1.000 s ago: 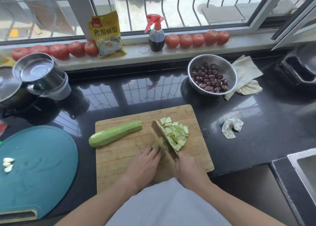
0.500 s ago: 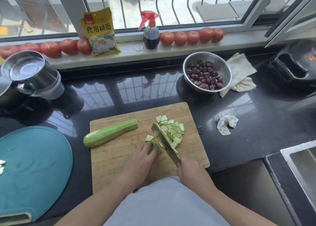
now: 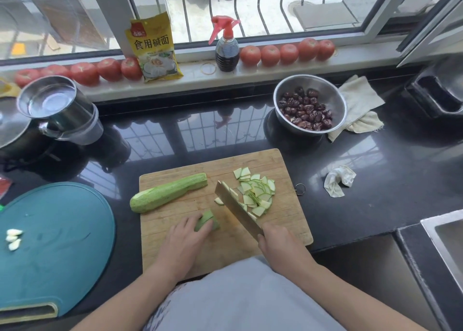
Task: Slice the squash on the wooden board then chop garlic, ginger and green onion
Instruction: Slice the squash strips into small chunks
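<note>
Since half a second ago the left hand (image 3: 184,240) has drawn the short pale-green squash stub (image 3: 207,221) back toward the body and away from the blade, and the broad steel cleaver (image 3: 236,209) has swung so a gap now shows between them. That hand lies curled over the stub, pressing it flat on the rectangular wooden cutting board (image 3: 288,170). The right hand (image 3: 280,241) is clenched round the cleaver's handle, the blade running away from it toward the far left, its flat against the heap of thin green-edged squash slices (image 3: 258,192) lying beyond that hand.

What the next cut turns on, as I judge it: the stub sits just left of the blade, its cut face turned toward the knife, so the cleaver must come left to meet it. The long uncut half squash (image 3: 167,194) lies beyond the left hand, its long axis slanting from near left to far right, nearer that hand.

Bare board lies between the two hands; the board's near edge is hidden by the body. Peeled white garlic cloves (image 3: 13,235) wait on the round teal mat (image 3: 62,230), well to the left on the dark tabletop (image 3: 375,205).
</note>
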`<state>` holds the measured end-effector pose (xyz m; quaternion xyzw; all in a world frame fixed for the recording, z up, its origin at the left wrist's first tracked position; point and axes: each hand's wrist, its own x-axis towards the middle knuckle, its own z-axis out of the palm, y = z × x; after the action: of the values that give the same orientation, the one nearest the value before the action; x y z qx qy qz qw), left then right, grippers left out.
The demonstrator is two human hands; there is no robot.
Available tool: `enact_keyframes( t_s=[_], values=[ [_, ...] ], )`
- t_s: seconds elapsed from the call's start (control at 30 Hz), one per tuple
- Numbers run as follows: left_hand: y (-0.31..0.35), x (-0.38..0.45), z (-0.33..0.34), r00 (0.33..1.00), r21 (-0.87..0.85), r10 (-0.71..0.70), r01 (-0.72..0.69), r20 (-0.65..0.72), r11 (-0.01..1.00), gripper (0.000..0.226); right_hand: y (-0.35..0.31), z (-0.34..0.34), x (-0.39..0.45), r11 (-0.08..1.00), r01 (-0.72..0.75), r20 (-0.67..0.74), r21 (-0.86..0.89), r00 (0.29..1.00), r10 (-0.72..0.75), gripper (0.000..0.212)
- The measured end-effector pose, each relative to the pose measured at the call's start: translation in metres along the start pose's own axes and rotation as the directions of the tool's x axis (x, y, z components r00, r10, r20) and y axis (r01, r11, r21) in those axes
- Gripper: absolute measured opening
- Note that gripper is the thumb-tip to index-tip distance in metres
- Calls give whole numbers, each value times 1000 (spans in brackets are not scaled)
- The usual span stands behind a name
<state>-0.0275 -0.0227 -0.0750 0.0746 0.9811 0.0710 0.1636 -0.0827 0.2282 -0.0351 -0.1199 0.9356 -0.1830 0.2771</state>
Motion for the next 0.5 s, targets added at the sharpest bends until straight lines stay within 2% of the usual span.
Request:
enact_keyframes(
  t_s=[0.1, 0.17, 0.37, 0.5],
  values=[
    [-16, -13, 1, 999, 24, -21, 20, 31, 1000, 102, -8, 11, 3, 998, -7, 80, -60, 997, 12, 12],
    [-16, -11, 0, 999, 18, -31, 30, 45, 999, 101, -9, 16, 4, 999, -27, 82, -39, 996, 30, 11],
    [31, 20, -1, 996, -5, 85, -85, 0, 996, 76, 3, 3, 6, 989, -122, -40, 89, 991, 125, 15],
    [48, 36, -5, 991, -39, 129, -130, -37, 991, 65, 8, -2, -1, 995, -62, -68, 82, 995, 68, 15]
  ],
)
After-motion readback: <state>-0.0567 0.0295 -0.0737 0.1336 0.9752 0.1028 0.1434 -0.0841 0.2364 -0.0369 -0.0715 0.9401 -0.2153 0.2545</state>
